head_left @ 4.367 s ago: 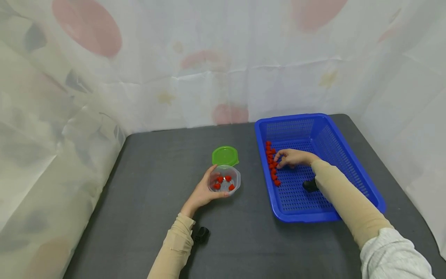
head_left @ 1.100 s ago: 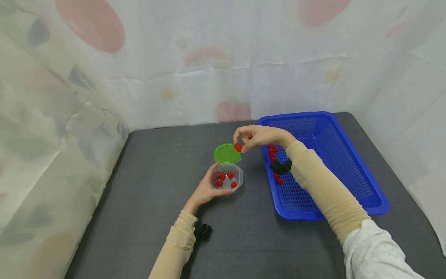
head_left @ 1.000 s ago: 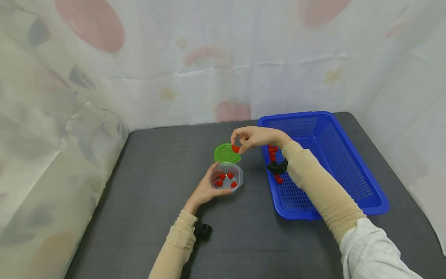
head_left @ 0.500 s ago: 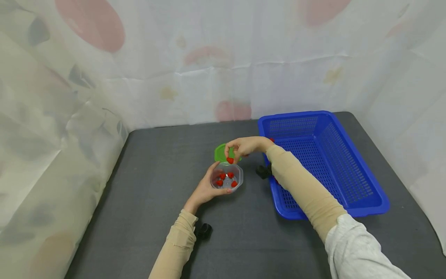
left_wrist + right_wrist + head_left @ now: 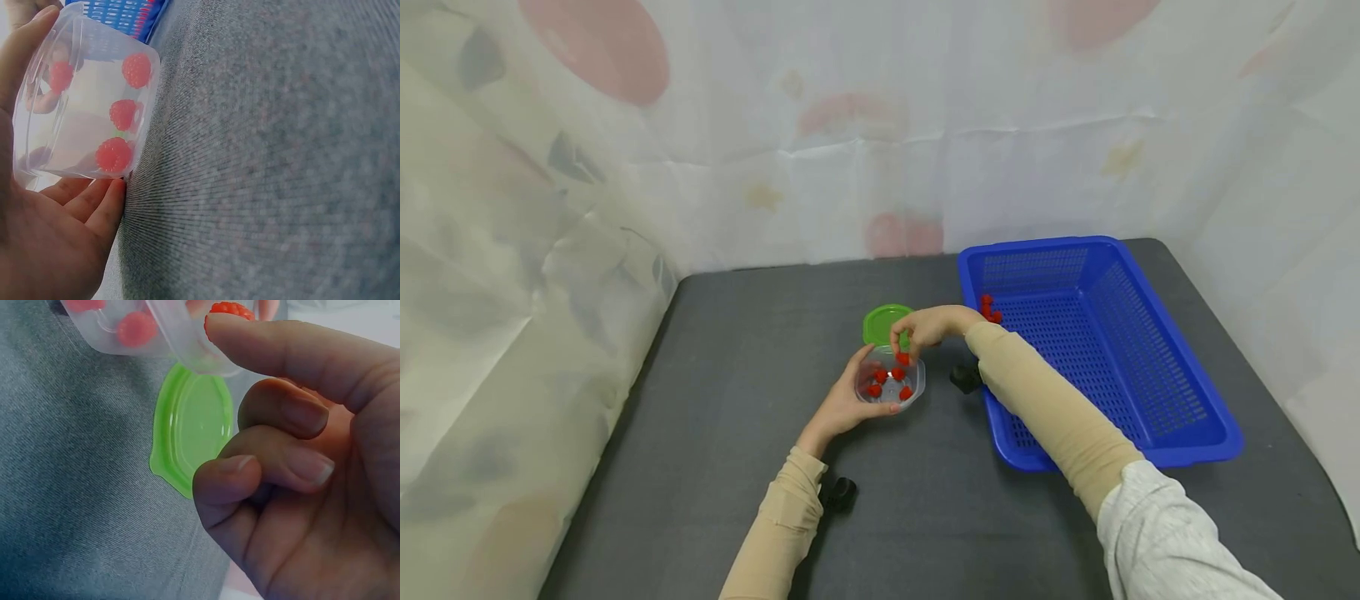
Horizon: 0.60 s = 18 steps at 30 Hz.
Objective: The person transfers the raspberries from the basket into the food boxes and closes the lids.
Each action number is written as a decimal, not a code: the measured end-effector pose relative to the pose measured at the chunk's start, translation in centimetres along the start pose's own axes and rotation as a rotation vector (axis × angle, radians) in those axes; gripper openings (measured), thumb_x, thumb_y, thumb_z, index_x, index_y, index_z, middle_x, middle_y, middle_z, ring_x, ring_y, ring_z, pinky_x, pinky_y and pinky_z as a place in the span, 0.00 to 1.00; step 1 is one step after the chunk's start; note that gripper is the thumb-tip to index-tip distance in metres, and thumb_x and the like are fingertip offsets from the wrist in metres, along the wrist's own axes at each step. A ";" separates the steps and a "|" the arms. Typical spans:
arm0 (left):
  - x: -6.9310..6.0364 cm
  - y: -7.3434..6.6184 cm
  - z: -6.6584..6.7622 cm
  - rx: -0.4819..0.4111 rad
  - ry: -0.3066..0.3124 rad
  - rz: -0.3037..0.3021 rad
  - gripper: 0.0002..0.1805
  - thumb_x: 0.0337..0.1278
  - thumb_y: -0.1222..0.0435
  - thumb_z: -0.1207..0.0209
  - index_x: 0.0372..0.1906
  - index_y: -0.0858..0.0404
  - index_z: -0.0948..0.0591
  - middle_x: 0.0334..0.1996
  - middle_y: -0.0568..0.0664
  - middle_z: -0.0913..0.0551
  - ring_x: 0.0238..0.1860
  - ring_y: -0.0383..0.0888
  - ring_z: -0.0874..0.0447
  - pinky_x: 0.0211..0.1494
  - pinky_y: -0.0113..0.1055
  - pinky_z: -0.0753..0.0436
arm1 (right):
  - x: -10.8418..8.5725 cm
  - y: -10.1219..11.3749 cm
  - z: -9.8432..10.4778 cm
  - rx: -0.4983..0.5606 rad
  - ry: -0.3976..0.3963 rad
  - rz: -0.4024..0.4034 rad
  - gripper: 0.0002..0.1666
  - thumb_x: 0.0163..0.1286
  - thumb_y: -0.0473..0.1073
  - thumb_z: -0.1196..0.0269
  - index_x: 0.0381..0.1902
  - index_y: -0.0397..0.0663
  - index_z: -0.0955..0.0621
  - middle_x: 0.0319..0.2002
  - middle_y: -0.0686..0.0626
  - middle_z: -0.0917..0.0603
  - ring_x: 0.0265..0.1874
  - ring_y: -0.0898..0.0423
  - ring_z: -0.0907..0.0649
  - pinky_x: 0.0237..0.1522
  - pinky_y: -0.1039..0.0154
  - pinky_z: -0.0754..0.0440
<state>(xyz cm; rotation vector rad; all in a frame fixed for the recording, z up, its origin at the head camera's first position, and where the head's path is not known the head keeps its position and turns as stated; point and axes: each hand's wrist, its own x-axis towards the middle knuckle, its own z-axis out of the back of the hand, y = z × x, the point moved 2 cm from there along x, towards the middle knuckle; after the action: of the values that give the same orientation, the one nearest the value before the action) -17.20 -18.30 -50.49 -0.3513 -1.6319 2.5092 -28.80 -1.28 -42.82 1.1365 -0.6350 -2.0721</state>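
My left hand [image 5: 838, 408] grips a clear plastic tub [image 5: 81, 134] by its side, thumb at the front and fingers behind. Several red raspberries [image 5: 114, 154] lie on the tub's floor; whether its base touches the table, I cannot tell. My right hand [image 5: 931, 325] pinches one raspberry [image 5: 230, 310] between thumb and index finger at the tub's mouth. In the right wrist view, the other fingers are curled toward the palm. Just behind the tub, a green lid [image 5: 203, 425] lies on the table, partly covered by the right hand in the head view.
To the right stands a blue perforated basket [image 5: 1157, 346]. More raspberries [image 5: 987, 310] lie along its left side, some of them hidden by my right forearm. The grey table [image 5: 722, 400] extends left of the tub, and patterned white sheeting [image 5: 820, 192] surrounds it.
From the basket, my right hand has come left with a raspberry, past the lid, then down to the tub's mouth. My left hand keeps its hold on the tub in the same place.
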 end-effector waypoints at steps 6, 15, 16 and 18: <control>-0.5 -1.6 0.3 -0.018 0.045 0.017 0.57 0.42 0.61 0.29 0.74 0.52 0.54 0.68 0.58 0.37 0.69 0.55 0.39 0.66 0.52 0.32 | 0.1 0.1 -0.3 -0.036 0.006 -0.005 0.20 0.56 0.35 0.37 0.48 0.47 0.24 0.20 0.55 0.32 0.12 0.63 0.43 0.17 0.69 0.41; -1.4 -3.5 0.5 -0.027 0.071 0.025 0.56 0.45 0.60 0.30 0.74 0.57 0.55 0.69 0.60 0.40 0.69 0.57 0.40 0.66 0.51 0.32 | 0.1 0.3 -0.5 -0.055 0.011 -0.023 0.19 0.58 0.35 0.37 0.48 0.48 0.24 0.21 0.55 0.32 0.12 0.63 0.41 0.19 0.67 0.38; -1.4 -3.5 0.5 -0.029 0.072 0.026 0.56 0.44 0.60 0.30 0.74 0.56 0.55 0.69 0.60 0.40 0.69 0.57 0.40 0.66 0.51 0.32 | 0.1 0.3 -0.5 -0.054 0.011 -0.024 0.19 0.57 0.35 0.37 0.48 0.48 0.24 0.21 0.55 0.32 0.12 0.63 0.41 0.19 0.67 0.38; -1.3 -3.4 0.5 -0.029 0.072 0.025 0.57 0.44 0.60 0.30 0.74 0.56 0.55 0.69 0.60 0.39 0.69 0.56 0.39 0.67 0.51 0.33 | 0.1 0.3 -0.5 -0.052 0.014 -0.028 0.18 0.57 0.35 0.37 0.47 0.48 0.24 0.21 0.55 0.32 0.12 0.63 0.41 0.18 0.68 0.37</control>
<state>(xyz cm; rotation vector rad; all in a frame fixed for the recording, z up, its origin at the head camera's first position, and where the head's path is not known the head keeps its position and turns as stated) -16.11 -17.66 -47.02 -0.4631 -1.6481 2.4625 -28.27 -1.57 -42.90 1.1357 -0.5584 -2.0897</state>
